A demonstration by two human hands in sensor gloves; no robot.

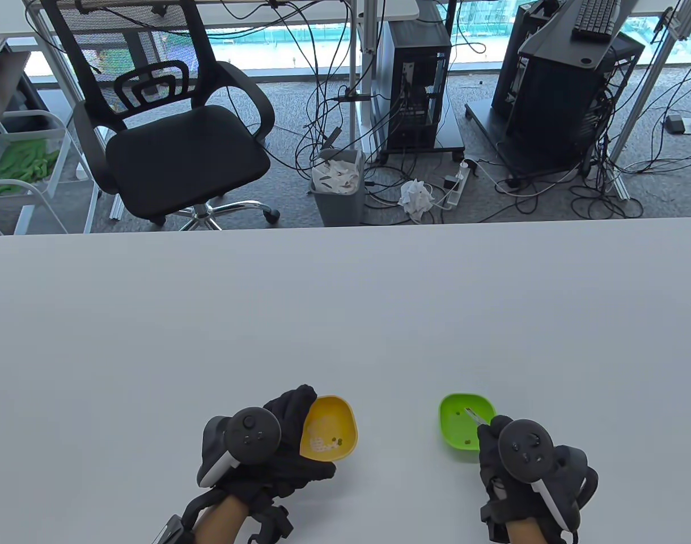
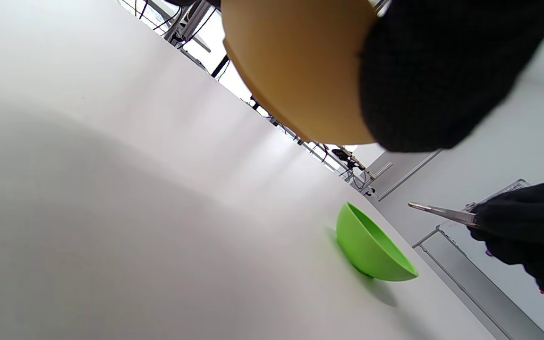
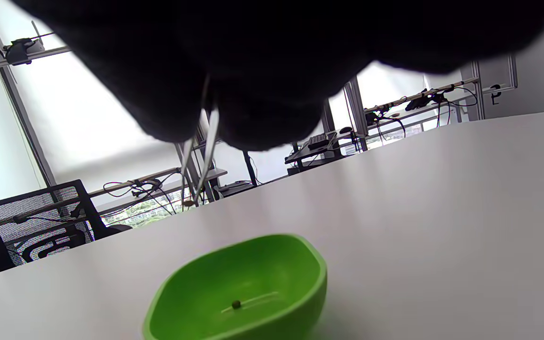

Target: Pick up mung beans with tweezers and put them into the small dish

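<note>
My left hand grips a yellow dish by its left rim and holds it tilted. The dish holds pale grains and a few dark mung beans. In the left wrist view its underside is lifted off the table. My right hand pinches metal tweezers above a small green dish. In the right wrist view the tweezers hang over the green dish, with a small speck at their tips. One bean lies in the green dish.
The white table stretches far beyond both dishes. Past its far edge stand an office chair, a bin, computer towers and cables on the floor.
</note>
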